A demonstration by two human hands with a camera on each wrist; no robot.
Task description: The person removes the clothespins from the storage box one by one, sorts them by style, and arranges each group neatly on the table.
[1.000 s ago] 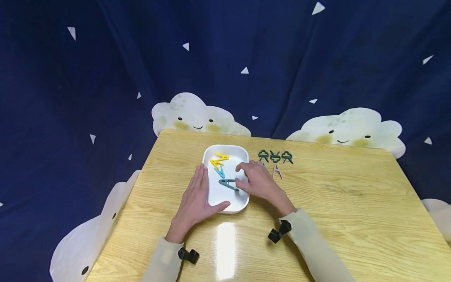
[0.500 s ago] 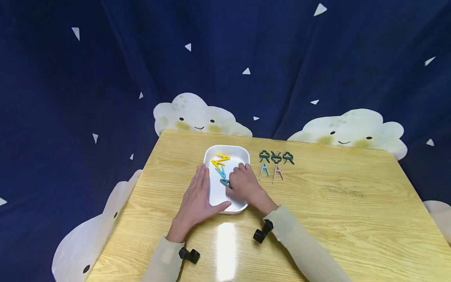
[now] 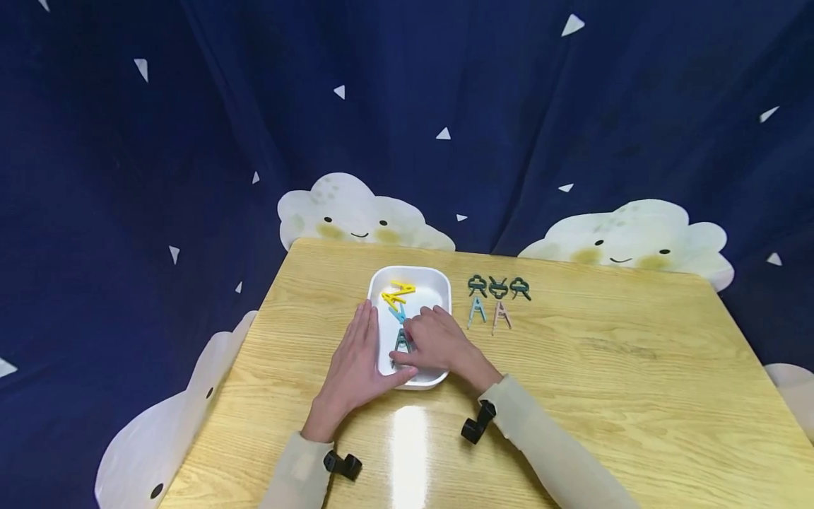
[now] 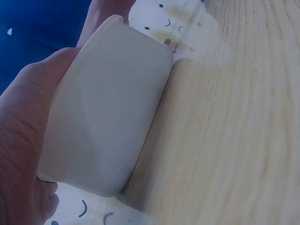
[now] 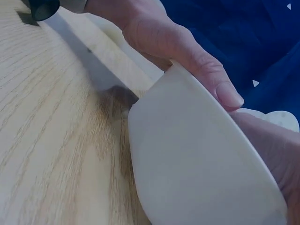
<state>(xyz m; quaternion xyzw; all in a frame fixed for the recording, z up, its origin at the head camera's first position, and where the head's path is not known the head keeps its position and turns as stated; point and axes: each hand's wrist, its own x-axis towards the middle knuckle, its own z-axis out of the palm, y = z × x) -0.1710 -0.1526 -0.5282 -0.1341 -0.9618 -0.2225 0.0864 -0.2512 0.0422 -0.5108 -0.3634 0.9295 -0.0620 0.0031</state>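
In the head view my left hand [image 3: 353, 360] lies along the left side of a white tray [image 3: 437, 283]. Its fingers are straight, and the thumb reaches over the near rim, as the right wrist view also shows the thumb [image 5: 227, 96]. My right hand [image 3: 434, 341] reaches into the tray with curled fingers, thumb and index finger at a dark green clothespin [image 3: 401, 341] whose legs point toward me. Beyond it in the tray lie a light blue clothespin [image 3: 398, 313] and two yellow clothespins [image 3: 402, 288]. The wrist views show mainly the tray's outer walls.
Right of the tray, three dark green cloud-shaped clips [image 3: 499, 288] stand in a row on the wooden table [image 3: 604, 382]. Under them lie a light blue clothespin [image 3: 477, 311] and a pink clothespin [image 3: 501, 317]. A dark blue curtain [image 3: 407, 106] hangs behind the table.
My right hand has moved left and toward me inside the tray. The dark green clothespin has turned from lying sideways to legs toward me. My left hand stays at the tray.
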